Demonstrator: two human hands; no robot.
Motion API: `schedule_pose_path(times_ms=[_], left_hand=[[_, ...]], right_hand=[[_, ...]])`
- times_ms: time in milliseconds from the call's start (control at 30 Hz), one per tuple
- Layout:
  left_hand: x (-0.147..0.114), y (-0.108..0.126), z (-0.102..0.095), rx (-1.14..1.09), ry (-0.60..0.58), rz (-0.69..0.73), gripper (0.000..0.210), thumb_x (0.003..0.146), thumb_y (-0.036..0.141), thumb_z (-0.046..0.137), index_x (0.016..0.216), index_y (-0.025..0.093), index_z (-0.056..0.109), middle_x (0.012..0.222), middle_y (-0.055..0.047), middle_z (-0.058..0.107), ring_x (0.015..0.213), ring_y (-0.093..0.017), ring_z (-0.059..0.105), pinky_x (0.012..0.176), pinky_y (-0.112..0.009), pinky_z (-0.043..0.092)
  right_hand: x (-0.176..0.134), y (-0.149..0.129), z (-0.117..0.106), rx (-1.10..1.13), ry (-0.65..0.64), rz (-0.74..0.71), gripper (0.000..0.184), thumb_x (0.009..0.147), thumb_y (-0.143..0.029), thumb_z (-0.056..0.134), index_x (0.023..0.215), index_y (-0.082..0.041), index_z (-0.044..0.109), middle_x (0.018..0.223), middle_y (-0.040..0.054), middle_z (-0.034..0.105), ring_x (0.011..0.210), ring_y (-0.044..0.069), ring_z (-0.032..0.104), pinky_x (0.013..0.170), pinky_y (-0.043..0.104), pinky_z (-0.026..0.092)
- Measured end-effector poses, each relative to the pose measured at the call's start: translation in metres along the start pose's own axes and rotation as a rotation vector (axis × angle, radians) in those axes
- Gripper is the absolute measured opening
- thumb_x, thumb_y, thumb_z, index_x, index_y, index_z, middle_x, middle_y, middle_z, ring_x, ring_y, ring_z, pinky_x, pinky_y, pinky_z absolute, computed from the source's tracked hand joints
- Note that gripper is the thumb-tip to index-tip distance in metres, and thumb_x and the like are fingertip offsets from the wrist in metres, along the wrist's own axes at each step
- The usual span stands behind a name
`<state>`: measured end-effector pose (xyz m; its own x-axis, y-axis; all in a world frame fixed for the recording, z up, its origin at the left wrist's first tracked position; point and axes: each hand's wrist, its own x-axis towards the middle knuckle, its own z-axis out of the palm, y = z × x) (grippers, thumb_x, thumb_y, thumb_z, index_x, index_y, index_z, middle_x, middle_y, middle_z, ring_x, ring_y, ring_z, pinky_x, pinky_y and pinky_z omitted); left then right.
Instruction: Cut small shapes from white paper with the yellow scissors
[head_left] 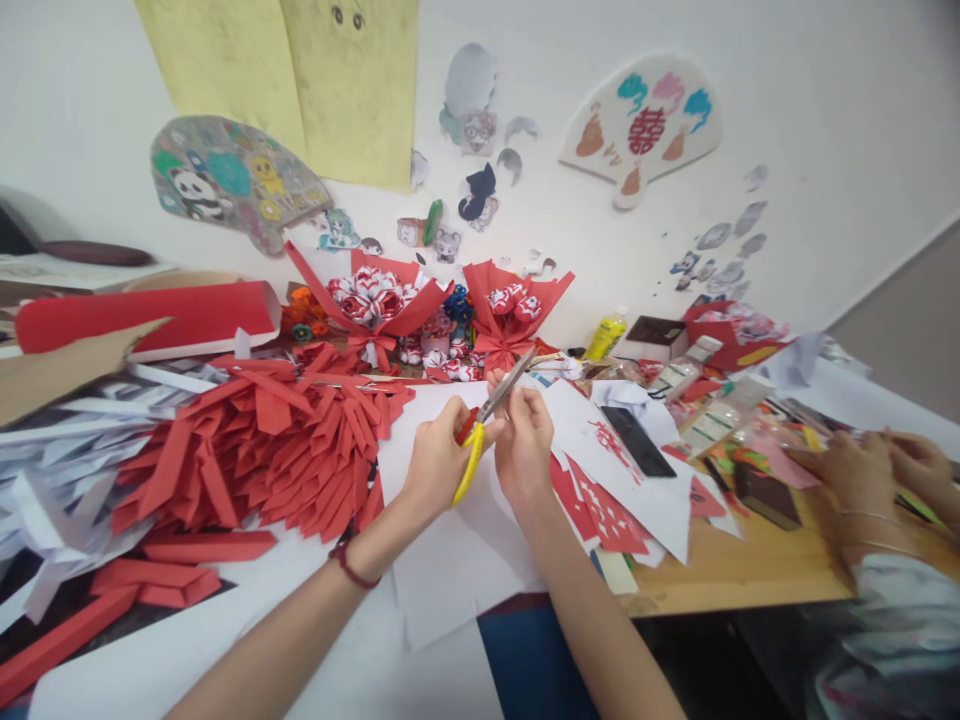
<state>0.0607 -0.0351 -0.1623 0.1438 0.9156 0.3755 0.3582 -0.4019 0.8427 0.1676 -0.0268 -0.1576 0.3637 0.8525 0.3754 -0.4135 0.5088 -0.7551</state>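
Observation:
My left hand is wrapped around the handles of a pair of scissors with yellow and red grips. Their metal blades point up and to the right, just above the papers. Beside the blades, my right hand has its fingers curled and pressed together; whatever is between them is too small or hidden to make out. Below both hands lie white paper sheets. Folded red paper strips are heaped to the left of my left hand.
White paper strips spread at far left, near a red roll. Red-wrapped paper bouquets stand along the wall. A black phone and red cut-outs lie right. Another person's hands work at the right edge.

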Motion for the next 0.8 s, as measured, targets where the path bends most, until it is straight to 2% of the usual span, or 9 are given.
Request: schedule_pose_path(times_ms=[100, 200, 333, 400, 467, 600, 700, 800], left_hand=[[0.002, -0.001, 0.001, -0.115, -0.020, -0.019, 0.034, 0.082, 0.046, 0.061, 0.074, 0.021, 0.040, 0.055, 0.008, 0.041, 0.052, -0.008, 0.034, 0.050, -0.021, 0.024], [0.006, -0.001, -0.001, -0.260, -0.024, -0.070, 0.032, 0.082, 0.047, 0.061, 0.077, 0.021, 0.044, 0.060, 0.004, 0.057, 0.053, -0.010, 0.046, 0.051, -0.021, 0.033], [0.014, -0.002, -0.011, -0.380, 0.103, -0.087, 0.036, 0.074, 0.046, 0.071, 0.080, 0.021, 0.045, 0.067, 0.002, 0.063, 0.059, -0.011, 0.056, 0.053, -0.021, 0.040], [0.017, -0.002, -0.017, -0.404, 0.174, -0.061, 0.039, 0.071, 0.043, 0.075, 0.081, 0.021, 0.044, 0.066, 0.003, 0.061, 0.058, -0.010, 0.056, 0.053, -0.020, 0.041], [0.019, -0.001, -0.022, -0.442, 0.206, -0.039, 0.039, 0.072, 0.042, 0.075, 0.082, 0.021, 0.044, 0.066, 0.004, 0.060, 0.054, -0.009, 0.053, 0.050, -0.019, 0.040], [0.018, 0.002, -0.026, -0.544, 0.163, -0.011, 0.039, 0.073, 0.041, 0.074, 0.083, 0.021, 0.043, 0.069, 0.004, 0.061, 0.049, -0.007, 0.050, 0.045, -0.019, 0.039], [0.016, 0.003, -0.024, -0.564, 0.128, -0.018, 0.041, 0.071, 0.038, 0.077, 0.084, 0.021, 0.043, 0.069, 0.005, 0.059, 0.047, -0.006, 0.049, 0.044, -0.019, 0.038], [0.017, 0.001, -0.025, -0.559, 0.126, -0.022, 0.040, 0.070, 0.036, 0.077, 0.083, 0.021, 0.042, 0.071, 0.005, 0.059, 0.046, -0.004, 0.046, 0.046, -0.019, 0.039]], right_hand=[[0.002, -0.004, -0.002, 0.008, -0.014, 0.056, 0.022, 0.084, -0.038, 0.066, 0.082, -0.019, 0.055, 0.104, 0.0070, 0.071, 0.109, 0.020, 0.066, 0.106, 0.041, 0.046], [0.004, -0.008, -0.005, -0.055, -0.038, 0.074, 0.021, 0.082, -0.037, 0.069, 0.085, -0.018, 0.061, 0.095, 0.0065, 0.072, 0.098, 0.020, 0.069, 0.099, 0.040, 0.051], [0.003, -0.010, -0.007, -0.206, -0.053, -0.004, 0.024, 0.081, -0.038, 0.069, 0.090, -0.016, 0.067, 0.082, 0.0049, 0.072, 0.078, 0.018, 0.070, 0.083, 0.038, 0.058], [0.001, -0.010, -0.008, -0.341, -0.065, -0.094, 0.023, 0.082, -0.038, 0.069, 0.093, -0.017, 0.069, 0.080, 0.0046, 0.073, 0.076, 0.019, 0.069, 0.080, 0.038, 0.058], [-0.002, -0.010, -0.010, -0.555, -0.086, -0.267, 0.019, 0.085, -0.035, 0.066, 0.095, -0.021, 0.072, 0.088, 0.0055, 0.074, 0.082, 0.020, 0.069, 0.083, 0.039, 0.056], [-0.007, -0.004, -0.019, -0.948, -0.163, -0.635, 0.021, 0.090, -0.027, 0.059, 0.105, -0.029, 0.074, 0.096, 0.0058, 0.074, 0.092, 0.021, 0.067, 0.091, 0.037, 0.051], [-0.010, 0.001, -0.024, -1.103, -0.242, -0.751, 0.026, 0.090, -0.023, 0.059, 0.112, -0.029, 0.072, 0.093, 0.0068, 0.073, 0.092, 0.022, 0.067, 0.091, 0.037, 0.050], [-0.011, -0.001, -0.021, -1.108, -0.207, -0.779, 0.026, 0.089, -0.022, 0.060, 0.110, -0.030, 0.073, 0.093, 0.0063, 0.073, 0.092, 0.021, 0.066, 0.090, 0.037, 0.050]])
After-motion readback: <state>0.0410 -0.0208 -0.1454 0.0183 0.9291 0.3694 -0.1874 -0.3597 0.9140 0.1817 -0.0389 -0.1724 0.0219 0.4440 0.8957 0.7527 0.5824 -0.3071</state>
